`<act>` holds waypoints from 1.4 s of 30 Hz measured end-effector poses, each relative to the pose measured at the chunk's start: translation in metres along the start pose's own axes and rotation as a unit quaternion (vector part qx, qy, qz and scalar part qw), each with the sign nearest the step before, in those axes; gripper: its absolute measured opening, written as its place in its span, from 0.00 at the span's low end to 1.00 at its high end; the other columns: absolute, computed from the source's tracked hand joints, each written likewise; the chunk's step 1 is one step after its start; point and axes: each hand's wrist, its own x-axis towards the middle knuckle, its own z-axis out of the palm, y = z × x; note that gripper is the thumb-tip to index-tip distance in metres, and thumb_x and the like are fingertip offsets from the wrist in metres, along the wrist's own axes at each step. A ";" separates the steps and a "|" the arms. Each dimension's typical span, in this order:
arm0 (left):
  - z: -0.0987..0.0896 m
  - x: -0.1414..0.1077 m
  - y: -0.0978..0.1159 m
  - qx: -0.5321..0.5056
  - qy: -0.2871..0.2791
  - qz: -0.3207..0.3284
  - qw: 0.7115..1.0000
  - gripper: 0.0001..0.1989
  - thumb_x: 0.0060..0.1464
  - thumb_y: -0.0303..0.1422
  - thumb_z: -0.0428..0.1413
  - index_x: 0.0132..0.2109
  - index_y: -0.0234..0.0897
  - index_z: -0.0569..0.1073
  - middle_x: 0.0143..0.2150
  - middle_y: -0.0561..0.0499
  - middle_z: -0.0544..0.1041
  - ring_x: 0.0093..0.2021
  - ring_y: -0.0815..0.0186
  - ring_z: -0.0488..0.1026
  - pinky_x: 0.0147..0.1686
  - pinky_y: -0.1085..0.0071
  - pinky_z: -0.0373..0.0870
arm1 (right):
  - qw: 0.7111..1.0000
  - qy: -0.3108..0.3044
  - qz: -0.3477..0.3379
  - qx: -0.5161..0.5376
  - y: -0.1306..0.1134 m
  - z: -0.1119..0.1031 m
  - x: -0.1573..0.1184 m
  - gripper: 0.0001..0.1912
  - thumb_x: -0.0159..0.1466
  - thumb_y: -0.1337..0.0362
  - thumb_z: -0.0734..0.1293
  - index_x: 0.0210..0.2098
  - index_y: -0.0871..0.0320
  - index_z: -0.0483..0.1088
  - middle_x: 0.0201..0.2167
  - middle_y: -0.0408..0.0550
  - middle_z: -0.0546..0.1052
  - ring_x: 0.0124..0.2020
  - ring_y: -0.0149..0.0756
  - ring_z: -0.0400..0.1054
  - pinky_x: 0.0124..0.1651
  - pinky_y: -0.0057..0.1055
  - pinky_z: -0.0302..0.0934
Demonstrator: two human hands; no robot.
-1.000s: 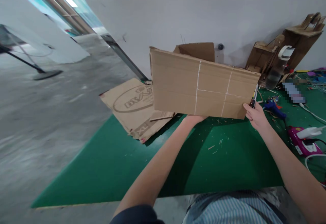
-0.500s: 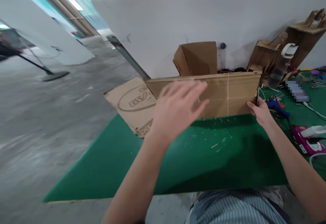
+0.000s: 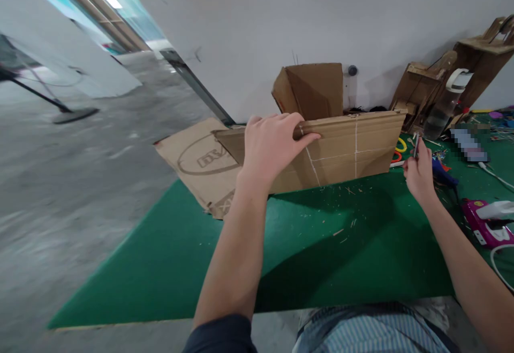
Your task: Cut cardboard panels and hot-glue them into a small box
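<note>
Head view, cardboard panel (image 3: 337,155): on edge over the green tabletop (image 3: 160,272), its lower edge seemingly resting there; in front of the open box (image 3: 319,90), left end overlapping the printed cardboard sheet (image 3: 204,163).
Left hand (image 3: 271,141): grasping the panel's top edge left of the middle, thumb on the near face.
Right hand (image 3: 420,173): closed round a slim tool (image 3: 416,143), its kind too small to tell; just beside the panel's right end, apart from it.
Panel weight and feel: probably light, dry and not slippery.
Panel stiffness: likely firm when flat, though apt to bend along the pale lines (image 3: 356,141) or crush under a hard pinch.
Best hold: top edge near the middle, thumb flat on the face; a second hold at the right end should stop twisting.
</note>
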 end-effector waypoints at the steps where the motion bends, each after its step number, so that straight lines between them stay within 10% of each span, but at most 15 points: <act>1: -0.002 0.000 0.001 0.008 0.004 -0.003 1.000 0.16 0.59 0.50 0.51 0.41 0.42 0.72 0.36 0.47 0.78 0.43 0.54 0.74 0.44 0.60 0.60 | 0.999 0.006 -0.034 -0.036 -0.005 -0.001 -0.004 0.29 0.67 0.61 0.53 0.67 0.57 0.51 0.43 0.54 0.69 0.31 0.34 0.67 0.30 0.34 0.66; 6: -0.013 -0.008 0.012 0.054 0.018 -0.009 0.998 0.16 0.59 0.48 0.51 0.39 0.41 0.73 0.34 0.46 0.78 0.39 0.53 0.75 0.43 0.59 0.61 | 0.990 -0.036 -0.124 -0.048 -0.036 0.005 -0.025 0.24 0.70 0.59 0.52 0.63 0.59 0.60 0.40 0.55 0.75 0.33 0.38 0.72 0.42 0.40 0.69; 14: -0.018 -0.010 0.024 0.074 -0.045 0.017 0.996 0.16 0.60 0.47 0.51 0.38 0.39 0.74 0.30 0.47 0.77 0.34 0.55 0.75 0.43 0.58 0.64 | 0.991 -0.014 -0.075 -0.111 -0.076 0.012 -0.022 0.13 0.68 0.58 0.56 0.44 0.58 0.67 0.36 0.53 0.78 0.34 0.42 0.74 0.37 0.35 0.65; 22: -0.012 0.017 0.043 -0.002 -0.042 0.033 0.999 0.19 0.62 0.46 0.47 0.53 0.41 0.72 0.38 0.46 0.79 0.39 0.54 0.76 0.37 0.62 0.67 | 0.962 -0.171 -0.047 -0.210 -0.112 0.014 -0.004 0.22 0.69 0.61 0.48 0.56 0.64 0.60 0.26 0.54 0.75 0.22 0.38 0.66 0.28 0.31 0.55; 42: 0.002 0.022 0.047 0.013 -0.044 0.083 0.995 0.17 0.65 0.40 0.43 0.51 0.40 0.72 0.33 0.46 0.79 0.32 0.55 0.76 0.33 0.62 0.66 | 0.908 -0.205 -0.085 -0.355 -0.142 0.009 0.006 0.32 0.67 0.68 0.50 0.70 0.63 0.46 0.24 0.52 0.73 0.19 0.32 0.60 0.27 0.29 0.55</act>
